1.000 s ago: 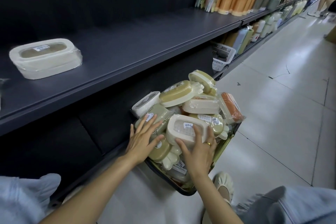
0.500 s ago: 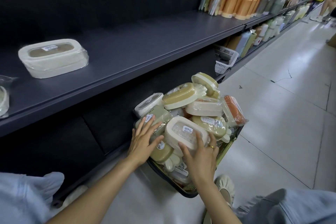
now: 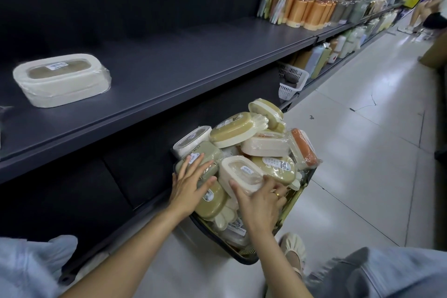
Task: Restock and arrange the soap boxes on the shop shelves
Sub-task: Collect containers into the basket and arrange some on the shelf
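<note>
- The cream soap box (image 3: 242, 173) sits on top of the pile in the basket (image 3: 294, 203) on the floor, below the shelf (image 3: 169, 72).
- Your right hand (image 3: 262, 203) curls its fingers round that box's near end.
- Your left hand (image 3: 188, 182) lies flat, fingers straight, on an olive box (image 3: 202, 156) beside it.
- One wrapped box (image 3: 61, 80) rests on the shelf, well apart.

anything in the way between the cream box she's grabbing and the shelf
Nothing visible. The right hand holds the cream box on top of the pile in the basket. The shelf above is bare there; one wrapped box sits far left.
</note>
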